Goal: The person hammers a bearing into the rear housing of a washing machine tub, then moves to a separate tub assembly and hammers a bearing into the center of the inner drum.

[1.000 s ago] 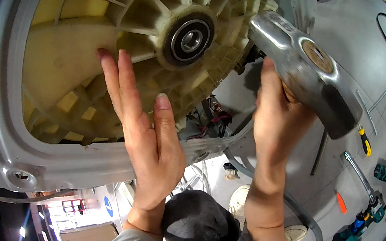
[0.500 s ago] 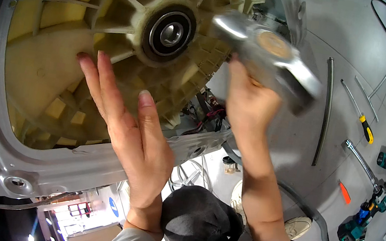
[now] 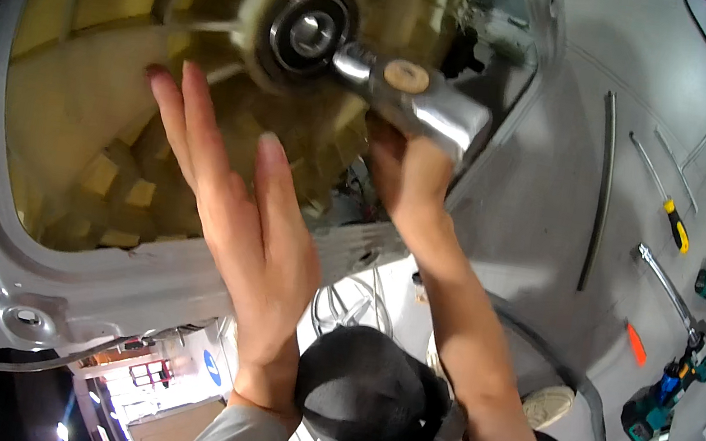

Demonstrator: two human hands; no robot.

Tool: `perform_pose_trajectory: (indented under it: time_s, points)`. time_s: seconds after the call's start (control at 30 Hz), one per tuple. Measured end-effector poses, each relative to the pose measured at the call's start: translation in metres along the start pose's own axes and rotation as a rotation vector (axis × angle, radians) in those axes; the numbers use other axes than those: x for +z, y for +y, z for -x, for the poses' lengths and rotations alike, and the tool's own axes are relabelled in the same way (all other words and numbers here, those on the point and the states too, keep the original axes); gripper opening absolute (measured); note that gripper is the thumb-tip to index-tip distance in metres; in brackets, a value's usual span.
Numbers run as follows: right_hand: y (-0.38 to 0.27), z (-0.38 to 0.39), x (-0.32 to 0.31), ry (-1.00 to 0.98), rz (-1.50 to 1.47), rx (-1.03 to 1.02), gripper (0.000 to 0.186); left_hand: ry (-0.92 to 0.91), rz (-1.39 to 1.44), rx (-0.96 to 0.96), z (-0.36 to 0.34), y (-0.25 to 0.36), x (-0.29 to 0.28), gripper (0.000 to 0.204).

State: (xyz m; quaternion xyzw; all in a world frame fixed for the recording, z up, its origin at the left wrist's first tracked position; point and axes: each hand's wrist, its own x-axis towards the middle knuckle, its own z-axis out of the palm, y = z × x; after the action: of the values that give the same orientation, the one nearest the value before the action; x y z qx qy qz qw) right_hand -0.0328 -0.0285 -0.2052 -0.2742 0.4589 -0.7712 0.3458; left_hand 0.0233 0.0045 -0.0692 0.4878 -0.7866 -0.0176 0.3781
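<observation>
A round ball bearing (image 3: 310,34) sits in the hub of a yellowed, ribbed plastic washing-machine tub (image 3: 83,103). My right hand (image 3: 414,175) is closed round the handle of a steel hammer (image 3: 429,109); the handle itself is mostly hidden by the head and my fingers. The hammer's narrower left face is at the lower right rim of the bearing; whether they touch I cannot tell. Stretched out in front of the tub, left of and below the bearing, my left hand (image 3: 255,233) holds nothing, its fingers and thumb apart.
A grey metal cabinet frame (image 3: 113,299) surrounds the tub. On the floor at right lie a metal bar (image 3: 600,194), a yellow-black screwdriver (image 3: 675,223), a ratchet wrench (image 3: 667,286), an orange-red tool (image 3: 636,345) and green cordless power tools (image 3: 651,416). A grey hose (image 3: 548,350) curves near my shoe.
My right hand has swung the hammer left, from out beside the tub to the bearing's edge. My left hand stays spread in nearly the same place. The view has shifted slightly.
</observation>
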Motion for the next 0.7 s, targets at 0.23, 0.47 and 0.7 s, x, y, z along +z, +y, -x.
perform_pose_trajectory:
  time_s: [0.23,0.47,0.7]
  points:
    - [-0.009,0.024,-0.016,0.017,0.077,-0.084,0.012,-0.030,-0.038,0.030,0.003,0.007,-0.001,0.056]
    - [-0.019,0.019,0.004,-0.134,0.071,-0.102,0.029,-0.004,-0.024,-0.009,0.001,-0.001,0.001,0.056]
    - [-0.051,0.011,-0.017,-0.026,0.118,-0.398,0.016,0.002,0.126,-0.041,-0.001,0.005,-0.006,0.060]
